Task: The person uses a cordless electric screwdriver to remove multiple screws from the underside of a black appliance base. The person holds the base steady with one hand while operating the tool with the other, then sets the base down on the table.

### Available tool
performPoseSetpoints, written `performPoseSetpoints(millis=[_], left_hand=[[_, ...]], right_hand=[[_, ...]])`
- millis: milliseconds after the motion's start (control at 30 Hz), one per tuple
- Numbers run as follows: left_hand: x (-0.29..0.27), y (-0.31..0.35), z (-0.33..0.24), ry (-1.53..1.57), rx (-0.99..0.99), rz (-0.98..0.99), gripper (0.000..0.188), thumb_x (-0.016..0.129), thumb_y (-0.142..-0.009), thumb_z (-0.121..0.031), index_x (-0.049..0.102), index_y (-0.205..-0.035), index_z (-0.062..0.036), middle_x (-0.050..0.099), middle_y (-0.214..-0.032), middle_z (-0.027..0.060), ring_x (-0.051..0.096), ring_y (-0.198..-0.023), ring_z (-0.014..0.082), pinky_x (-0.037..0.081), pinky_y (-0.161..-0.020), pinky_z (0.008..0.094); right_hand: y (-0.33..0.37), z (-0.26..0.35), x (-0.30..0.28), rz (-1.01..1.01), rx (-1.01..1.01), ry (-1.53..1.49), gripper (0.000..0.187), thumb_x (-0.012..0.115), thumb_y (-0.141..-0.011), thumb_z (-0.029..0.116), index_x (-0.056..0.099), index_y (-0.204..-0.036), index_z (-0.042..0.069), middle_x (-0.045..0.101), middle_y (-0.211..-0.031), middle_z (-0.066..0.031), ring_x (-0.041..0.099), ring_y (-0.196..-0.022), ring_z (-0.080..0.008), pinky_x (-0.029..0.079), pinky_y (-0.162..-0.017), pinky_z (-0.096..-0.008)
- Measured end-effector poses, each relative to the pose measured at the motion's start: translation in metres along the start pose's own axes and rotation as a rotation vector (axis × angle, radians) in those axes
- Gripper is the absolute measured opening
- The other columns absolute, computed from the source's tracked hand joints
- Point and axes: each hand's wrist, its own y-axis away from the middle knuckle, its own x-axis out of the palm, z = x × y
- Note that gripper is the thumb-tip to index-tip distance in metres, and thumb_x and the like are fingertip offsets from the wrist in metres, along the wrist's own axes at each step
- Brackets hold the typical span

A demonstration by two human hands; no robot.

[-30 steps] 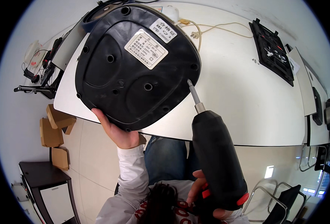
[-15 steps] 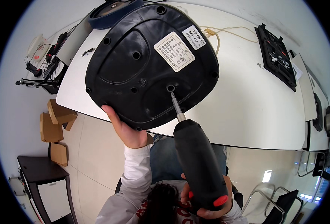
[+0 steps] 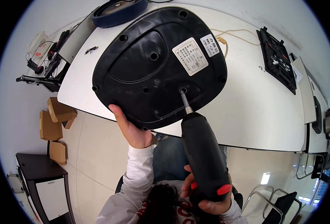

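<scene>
A large black plastic appliance base [image 3: 150, 71] with two white labels is tipped up, underside facing me, over the near edge of the white table [image 3: 262, 112]. My left hand [image 3: 129, 128] grips its lower rim from below. My right hand [image 3: 206, 196] is wrapped around a black electric screwdriver [image 3: 204, 160] with a red button. The screwdriver's metal bit [image 3: 184, 100] sits in a screw hole near the lower middle of the base.
A dark blue round lid-like part [image 3: 120, 7] lies behind the base. A black flat device [image 3: 277, 58] and a yellowish cable [image 3: 232, 35] lie on the table's right. Cardboard boxes [image 3: 54, 123] and a dark cabinet [image 3: 41, 179] stand on the floor at left.
The screwdriver bit moved from the base's right rim into a screw hole near the lower middle. The base shifted right and looms larger in view.
</scene>
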Motion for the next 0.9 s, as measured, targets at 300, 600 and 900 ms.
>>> performPoseSetpoints(millis=[300, 600, 900], left_hand=[[-0.003, 0.001, 0.004, -0.085, 0.043, 0.001, 0.062, 0.046, -0.093, -0.051, 0.035, -0.139, -0.0109, 0.045, -0.136, 0.0058, 0.049, -0.12, 0.0233, 0.042, -0.1, 0.0352], [-0.007, 0.002, 0.006, -0.131, 0.064, 0.009, 0.064, 0.046, -0.092, -0.052, 0.033, -0.14, -0.0106, 0.044, -0.138, 0.0067, 0.048, -0.121, 0.0234, 0.041, -0.101, 0.035], [-0.008, 0.001, 0.008, -0.146, 0.089, 0.022, 0.065, 0.048, -0.091, -0.053, 0.035, -0.139, -0.01, 0.044, -0.137, 0.007, 0.049, -0.12, 0.0238, 0.042, -0.1, 0.0354]], right_hand=[[0.001, 0.001, 0.007, -0.09, -0.004, -0.017, 0.095, 0.077, -0.071, 0.043, 0.031, -0.132, -0.013, 0.062, -0.092, -0.0173, 0.066, -0.08, -0.0236, 0.054, -0.072, -0.0325], [0.001, -0.006, 0.003, -0.038, -0.137, -0.057, 0.043, 0.074, -0.076, 0.014, 0.052, -0.109, -0.005, 0.064, -0.099, -0.0134, 0.067, -0.084, -0.0176, 0.053, -0.076, -0.0295], [0.001, 0.002, 0.011, -0.15, 0.013, -0.066, 0.108, 0.074, -0.066, 0.06, 0.03, -0.13, -0.014, 0.061, -0.088, -0.0157, 0.066, -0.076, -0.0245, 0.055, -0.068, -0.0314]])
